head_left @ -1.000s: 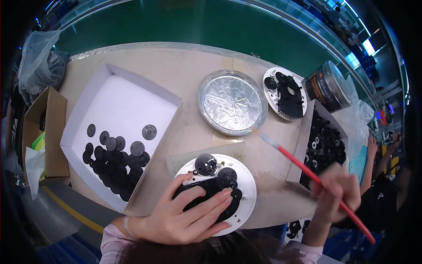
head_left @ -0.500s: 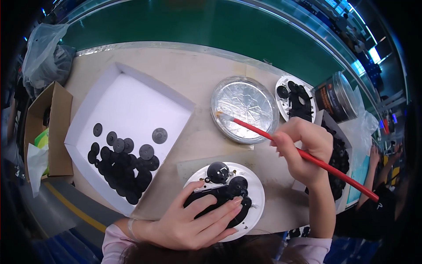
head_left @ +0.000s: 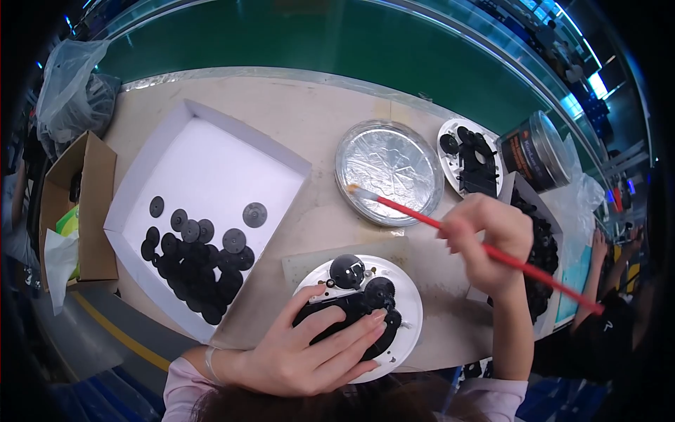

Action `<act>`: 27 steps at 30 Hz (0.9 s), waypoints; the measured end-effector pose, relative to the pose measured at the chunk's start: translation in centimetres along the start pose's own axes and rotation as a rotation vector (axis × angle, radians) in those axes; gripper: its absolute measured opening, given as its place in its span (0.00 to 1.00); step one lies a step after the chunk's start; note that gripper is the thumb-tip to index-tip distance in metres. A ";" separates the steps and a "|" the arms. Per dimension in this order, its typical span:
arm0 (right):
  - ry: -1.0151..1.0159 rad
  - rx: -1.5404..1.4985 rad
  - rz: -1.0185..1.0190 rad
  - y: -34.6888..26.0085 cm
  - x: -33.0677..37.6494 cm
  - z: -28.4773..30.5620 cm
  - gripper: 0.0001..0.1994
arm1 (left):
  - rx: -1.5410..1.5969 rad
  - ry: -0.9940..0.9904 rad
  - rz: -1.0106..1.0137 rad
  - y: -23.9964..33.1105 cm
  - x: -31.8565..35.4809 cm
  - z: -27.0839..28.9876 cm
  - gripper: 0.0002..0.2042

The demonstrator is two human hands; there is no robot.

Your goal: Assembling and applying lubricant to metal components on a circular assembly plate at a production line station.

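My right hand (head_left: pixel 485 243) is closed around a long red-handled paintbrush (head_left: pixel 415 212). Its bristles, tinged yellow-brown at the tip, sit over a round foil-covered dish (head_left: pixel 390 165) with a clear rim; whether they touch it I cannot tell. Close to me, my left hand (head_left: pixel 302 344) holds a white round plate with black gears (head_left: pixel 406 299). Its fingers are curved over the large black part in the middle, hiding much of it. A shiny black disc (head_left: pixel 347 271) and toothed gears (head_left: pixel 380 290) show past the fingertips.
Left lies a white tray (head_left: pixel 274 156) with a heap of black gears (head_left: pixel 200 271). A similar white plate with black parts (head_left: pixel 460 186) stands beyond the dish, beside a dark can (head_left: pixel 531 155). Another box of black parts (head_left: pixel 545 253) is right. A cardboard box (head_left: pixel 98 211) stands far left.
The brush has tilted slightly, its tip slightly lower in view and its handle end a little higher. My left hand keeps its hold on the white plate.
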State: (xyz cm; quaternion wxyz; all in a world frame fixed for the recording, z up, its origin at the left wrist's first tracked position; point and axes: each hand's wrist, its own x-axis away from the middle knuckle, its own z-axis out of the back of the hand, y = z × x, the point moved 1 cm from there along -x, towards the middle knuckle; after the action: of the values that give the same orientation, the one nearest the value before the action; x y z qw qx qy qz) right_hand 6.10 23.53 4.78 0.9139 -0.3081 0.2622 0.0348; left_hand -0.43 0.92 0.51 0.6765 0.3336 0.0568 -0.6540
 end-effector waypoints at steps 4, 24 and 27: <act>0.471 -0.444 -0.557 -0.3 1.5 1.0 0.12 | 0.007 0.020 -0.010 -0.3 0.4 0.0 0.18; 0.135 -0.076 0.017 -7.6 9.6 2.3 0.11 | -0.005 0.012 -0.021 -0.5 0.5 0.0 0.20; 0.124 -0.107 0.074 -7.5 10.0 3.5 0.08 | 0.035 0.022 -0.025 -0.5 0.3 0.2 0.16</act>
State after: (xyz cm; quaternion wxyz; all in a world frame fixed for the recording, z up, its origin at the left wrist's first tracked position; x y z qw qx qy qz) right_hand 18.05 18.50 6.23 0.8763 -0.3479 0.3271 0.0635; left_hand -0.88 0.63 0.34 0.6616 0.3520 0.0569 -0.6597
